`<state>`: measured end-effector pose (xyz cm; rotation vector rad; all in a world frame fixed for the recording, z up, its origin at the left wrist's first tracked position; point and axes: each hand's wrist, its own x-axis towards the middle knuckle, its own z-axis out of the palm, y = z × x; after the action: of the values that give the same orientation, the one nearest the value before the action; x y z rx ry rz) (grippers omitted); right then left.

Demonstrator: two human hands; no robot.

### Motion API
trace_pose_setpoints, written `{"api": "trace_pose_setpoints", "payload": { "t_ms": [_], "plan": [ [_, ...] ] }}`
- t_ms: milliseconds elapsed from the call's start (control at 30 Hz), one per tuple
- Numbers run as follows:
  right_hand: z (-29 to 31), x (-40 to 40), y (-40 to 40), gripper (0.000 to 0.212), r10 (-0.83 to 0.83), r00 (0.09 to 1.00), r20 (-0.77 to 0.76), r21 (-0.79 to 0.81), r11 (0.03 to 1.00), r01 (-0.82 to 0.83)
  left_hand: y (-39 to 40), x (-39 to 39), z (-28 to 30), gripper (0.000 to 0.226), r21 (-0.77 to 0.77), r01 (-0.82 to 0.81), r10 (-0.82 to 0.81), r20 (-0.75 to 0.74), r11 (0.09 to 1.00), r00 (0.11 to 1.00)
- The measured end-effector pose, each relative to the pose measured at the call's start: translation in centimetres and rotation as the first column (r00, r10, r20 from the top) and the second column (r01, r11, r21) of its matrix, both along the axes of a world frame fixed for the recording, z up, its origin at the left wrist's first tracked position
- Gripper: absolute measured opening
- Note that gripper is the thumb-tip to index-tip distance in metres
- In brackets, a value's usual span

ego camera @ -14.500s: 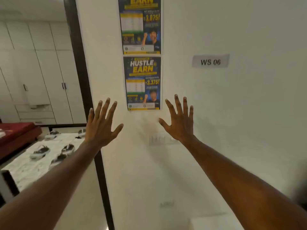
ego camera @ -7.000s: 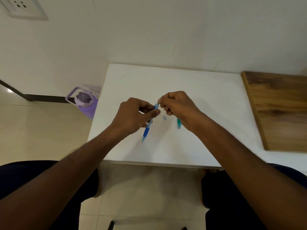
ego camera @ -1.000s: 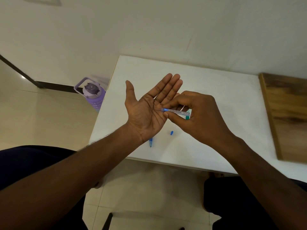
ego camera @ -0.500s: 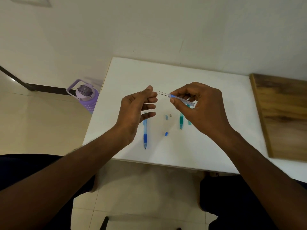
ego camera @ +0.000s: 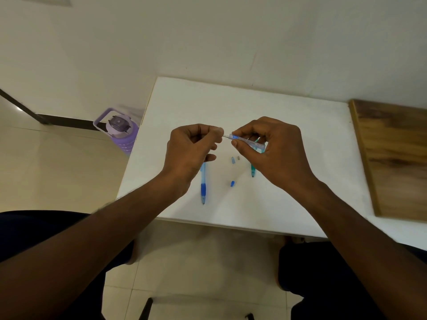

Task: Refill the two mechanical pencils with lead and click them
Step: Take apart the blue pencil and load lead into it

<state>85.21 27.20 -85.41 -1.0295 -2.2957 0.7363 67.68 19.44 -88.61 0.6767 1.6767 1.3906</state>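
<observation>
My right hand [ego camera: 275, 151] holds a thin clear lead tube [ego camera: 247, 140] with a blue end, tilted over the white table [ego camera: 288, 204]. Thin leads [ego camera: 227, 136] stick out of its left end, and my left hand [ego camera: 191, 151] pinches them at the tips. A blue mechanical pencil [ego camera: 203, 183] lies on the table under my left hand, its tip toward me. A teal mechanical pencil [ego camera: 253, 169] lies partly hidden under my right hand. Between the pencils lie a small clear cap [ego camera: 233, 160], a tiny grey piece [ego camera: 238, 158] and a blue cap [ego camera: 232, 183].
A wooden board [ego camera: 392, 158] lies along the right side of the table. A purple water bottle [ego camera: 120, 128] stands on the tiled floor left of the table. A white wall backs the table. My knees are below the front edge.
My left hand has closed from an open palm and come to the tube's end, pinching the leads. The right hand keeps the tube, now lower and closer to the left hand.
</observation>
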Motion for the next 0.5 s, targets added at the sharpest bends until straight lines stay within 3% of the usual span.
{"api": "trace_pose_setpoints", "payload": {
  "t_ms": [167,300,500],
  "plan": [
    [-0.4,0.0,0.0,0.009,-0.015,1.0,-0.025,-0.012,1.0,0.015,0.1,-0.2,0.4,0.004,0.012,0.009,-0.008,-0.085,1.0,0.996],
    [-1.1,-0.1,0.0,0.009,-0.048,0.996,-0.076,-0.088,0.995,0.041,0.1,-0.7,0.6,0.019,0.002,0.011,-0.01,-0.238,1.0,0.971],
    [-3.5,-0.8,-0.8,0.019,-0.184,0.977,-0.111,-0.179,0.97,0.163,-0.2,-0.9,1.5,0.01,0.066,0.063,-0.019,-0.526,0.996,0.85]
  ]
}}
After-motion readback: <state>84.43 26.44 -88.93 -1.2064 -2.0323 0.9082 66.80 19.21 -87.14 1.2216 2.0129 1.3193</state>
